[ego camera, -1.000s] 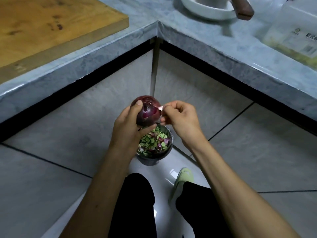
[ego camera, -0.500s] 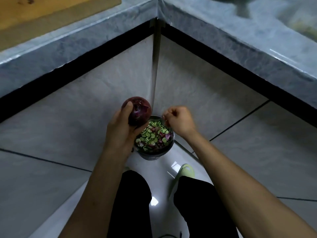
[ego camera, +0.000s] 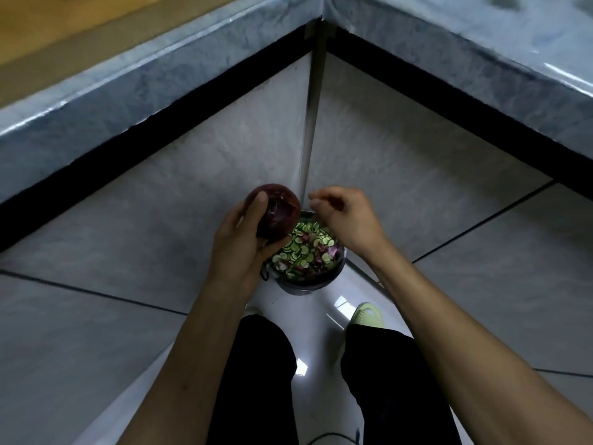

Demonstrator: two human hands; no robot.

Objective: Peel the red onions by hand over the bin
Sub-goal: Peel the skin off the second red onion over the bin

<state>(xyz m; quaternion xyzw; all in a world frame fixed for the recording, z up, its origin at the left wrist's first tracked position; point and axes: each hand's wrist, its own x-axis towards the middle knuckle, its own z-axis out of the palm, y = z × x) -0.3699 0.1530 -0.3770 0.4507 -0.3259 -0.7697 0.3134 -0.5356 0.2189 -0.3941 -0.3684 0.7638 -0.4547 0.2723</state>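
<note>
My left hand (ego camera: 237,248) grips a dark red onion (ego camera: 277,216), thumb over its top, with torn skin showing on the side facing me. It is held just left of and above a small round dark bin (ego camera: 301,289) on the floor. The bin is filled with green vegetable slices and purple onion skins. My right hand (ego camera: 348,220) hovers over the bin's far right rim, a short gap from the onion. Its fingers are loosely curled and I see nothing between them.
Grey stone counters meet in a corner ahead, with tiled cabinet fronts below them. A wooden board (ego camera: 48,20) lies on the left counter. My black-trousered legs and a light green shoe (ego camera: 367,316) stand just behind the bin on the glossy floor.
One second ago my right hand pinched a strip of skin at the onion. It then moved over the bin, the strip is gone from it, and it now rises back toward the onion.
</note>
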